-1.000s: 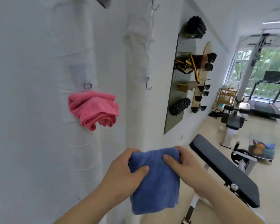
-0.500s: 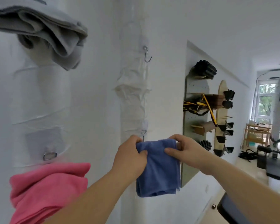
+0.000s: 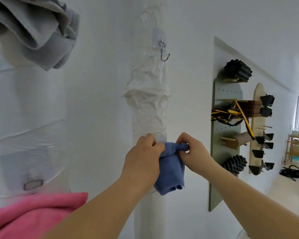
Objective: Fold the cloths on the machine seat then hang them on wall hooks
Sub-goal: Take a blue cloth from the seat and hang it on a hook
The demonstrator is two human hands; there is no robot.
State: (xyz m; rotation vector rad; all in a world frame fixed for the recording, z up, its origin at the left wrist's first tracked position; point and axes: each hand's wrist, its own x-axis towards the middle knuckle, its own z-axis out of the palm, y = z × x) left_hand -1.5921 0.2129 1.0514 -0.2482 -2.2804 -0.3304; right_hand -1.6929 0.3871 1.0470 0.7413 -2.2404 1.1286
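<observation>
A folded blue cloth [image 3: 170, 171] hangs bunched against the white wrapped pillar [image 3: 148, 109], level with the lower wall hook, which is hidden behind the hands. My left hand [image 3: 143, 157] grips the cloth's top left. My right hand [image 3: 191, 149] pinches its gathered top right corner. An empty metal hook [image 3: 163, 52] sits higher on the same pillar. A pink cloth [image 3: 29, 214] hangs at the lower left and a grey cloth [image 3: 36, 30] at the upper left.
A green pegboard [image 3: 221, 152] with black foam rollers, yellow-black straps and wooden pegs projects from the wall at right. Beside it is a wooden board [image 3: 256, 128] with black clips. A metal ring hook [image 3: 33, 184] sits above the pink cloth.
Both hands have moved closer together and bunched the blue cloth's top edge against the pillar. The view has moved closer to the wall.
</observation>
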